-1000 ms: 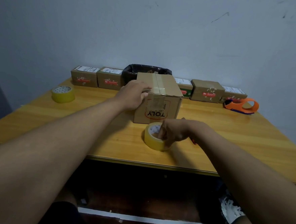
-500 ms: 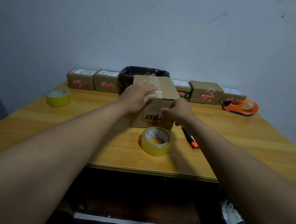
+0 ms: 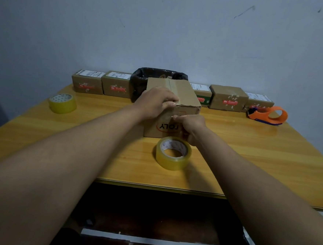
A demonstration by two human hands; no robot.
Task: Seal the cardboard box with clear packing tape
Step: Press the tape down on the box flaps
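box [image 3: 185, 97] upright, tape seam [image 3: 169, 88] running front-to-back

Orange dispenser [image 3: 268, 116], black bin [image 3: 140, 82]

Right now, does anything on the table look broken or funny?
Yes. The brown cardboard box under both hands has a crumpled, dented top front corner on its right side. Its red printed logo reads upside down, so the box seems to stand flipped. The small brown boxes along the wall show scuffed white patches.
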